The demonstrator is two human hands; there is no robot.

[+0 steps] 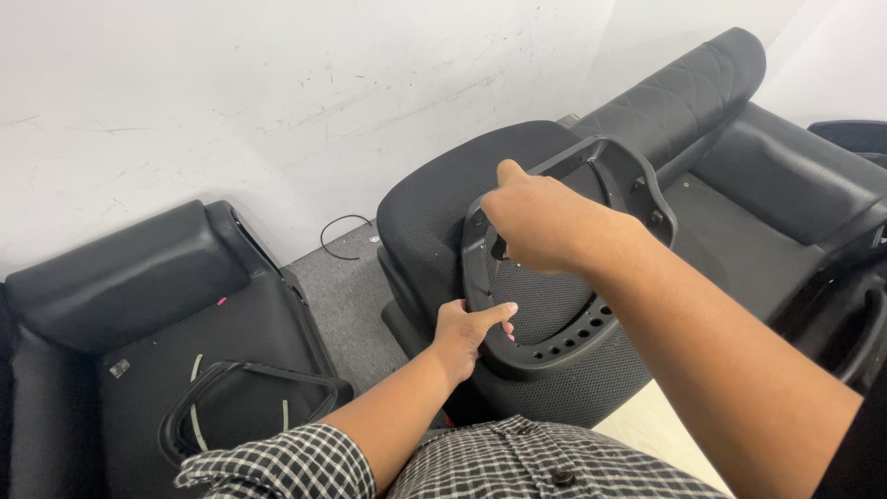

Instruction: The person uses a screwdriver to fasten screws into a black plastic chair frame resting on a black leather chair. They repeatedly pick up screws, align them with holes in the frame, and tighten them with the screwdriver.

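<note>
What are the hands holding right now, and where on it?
Both grip the black plastic frame: left hand on its lower left rim, right hand closed over its upper left edge.

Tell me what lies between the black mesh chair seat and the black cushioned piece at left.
Head view: a strip of grey carpet floor, with a thin black wire loop lying near the wall.

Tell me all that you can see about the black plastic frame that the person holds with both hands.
The black plastic frame is a curved, ring-like piece of hard, matte plastic with an open middle. Its lower band has a row of small round holes; its upper part has screw points. It stands tilted against a black mesh seat cushion, whose fabric shows through the opening. The left hand presses its lower left edge with the thumb, and the right hand grips its upper left rim.
</note>
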